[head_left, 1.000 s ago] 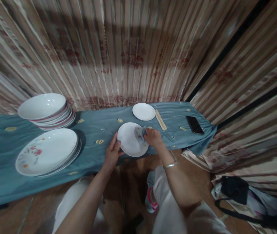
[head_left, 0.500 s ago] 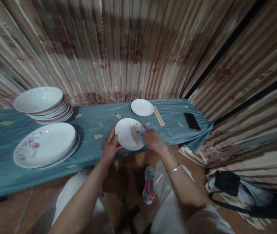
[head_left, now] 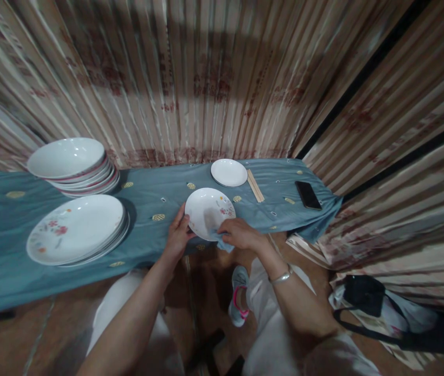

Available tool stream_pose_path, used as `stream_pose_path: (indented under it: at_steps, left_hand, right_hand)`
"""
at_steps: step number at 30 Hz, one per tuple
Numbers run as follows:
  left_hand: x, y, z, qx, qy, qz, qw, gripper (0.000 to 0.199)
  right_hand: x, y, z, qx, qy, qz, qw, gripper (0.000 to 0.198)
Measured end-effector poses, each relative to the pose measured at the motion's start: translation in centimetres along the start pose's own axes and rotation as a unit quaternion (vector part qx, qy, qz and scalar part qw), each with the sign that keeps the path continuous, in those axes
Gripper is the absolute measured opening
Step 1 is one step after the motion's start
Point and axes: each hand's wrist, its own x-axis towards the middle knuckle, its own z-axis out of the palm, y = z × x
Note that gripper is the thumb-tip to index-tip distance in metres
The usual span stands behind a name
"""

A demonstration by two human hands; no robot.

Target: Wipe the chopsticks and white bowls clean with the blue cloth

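Observation:
A white plate with a small flower print is tilted over the front edge of the cloth-covered table. My left hand grips its left rim, thumb on top and fingers underneath. At the plate's lower right rim, my right hand is closed on a light blue cloth, which presses against the plate and hangs a little past the rim. Behind this plate lies a smaller white plate, with a bundle of wooden chopsticks beside it.
On the left stand a stack of oval floral plates and, behind it, a stack of white bowls. A black phone lies near the right end of the blue tablecloth. Curtains hang behind; bags rest at lower right.
My right hand has moved with the blue cloth from the plate's right side down to its lower rim. More of the cloth and the printed flowers shows. My left hand keeps its hold.

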Motion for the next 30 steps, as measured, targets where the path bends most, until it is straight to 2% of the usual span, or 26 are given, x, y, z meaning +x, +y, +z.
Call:
stream_pose_path:
  at_steps: [6, 15, 22, 30]
  left_hand:
    - [0.0, -0.1, -0.1, -0.014, 0.005, -0.001, 1.000, 0.062]
    - [0.0, -0.2, -0.1, -0.008, 0.018, 0.002, 1.000, 0.065]
    - [-0.3, -0.1, -0.1, -0.017, 0.009, -0.009, 1.000, 0.064]
    - [-0.2, -0.3, -0.3, -0.025, 0.000, -0.014, 1.000, 0.064]
  right_hand:
    - [1.1, -1.2, 0.4, 0.072, 0.023, -0.054, 0.996, 0.030]
    - [4.3, -3.2, 2.0, 0.145, 0.133, -0.078, 0.977, 0.026]
    - [6.4, -4.1, 2.8, 0.090, 0.213, -0.041, 0.972, 0.034]
    - [8.5, -2.0, 2.8, -0.017, 0.248, 0.008, 0.968, 0.034]
